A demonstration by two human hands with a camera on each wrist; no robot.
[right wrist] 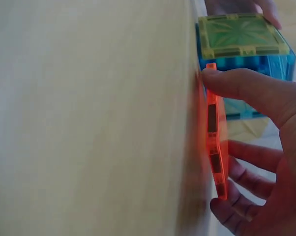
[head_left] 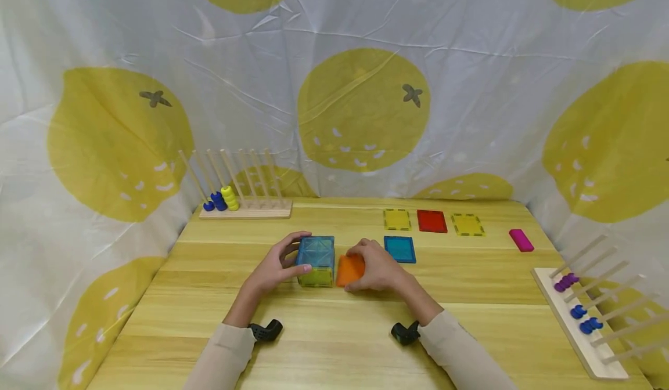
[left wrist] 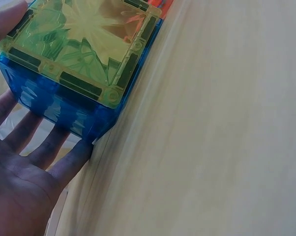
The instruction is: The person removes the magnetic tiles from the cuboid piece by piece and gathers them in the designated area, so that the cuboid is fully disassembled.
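A box built of see-through magnetic tiles [head_left: 316, 252] stands mid-table, with blue on top and yellow in front. My left hand [head_left: 276, 265] grips it, the thumb at the front and the other fingers along the left side. The left wrist view shows that thumb by the yellow tile [left wrist: 84, 44] and fingertips against a blue side [left wrist: 49, 105]. To the right of the box, my right hand [head_left: 377, 267] pinches an orange magnetic tile [head_left: 349, 270] by opposite edges. In the right wrist view the orange tile [right wrist: 217, 142] appears edge-on, close to the table.
A blue tile [head_left: 399, 249] lies right of my right hand. Behind it are a yellow tile [head_left: 397, 219], a red tile [head_left: 432, 221] and another yellow tile [head_left: 467, 224]. A magenta block [head_left: 521, 240] lies farther right. Pegged bead racks stand at back left [head_left: 251, 211] and right [head_left: 580, 326].
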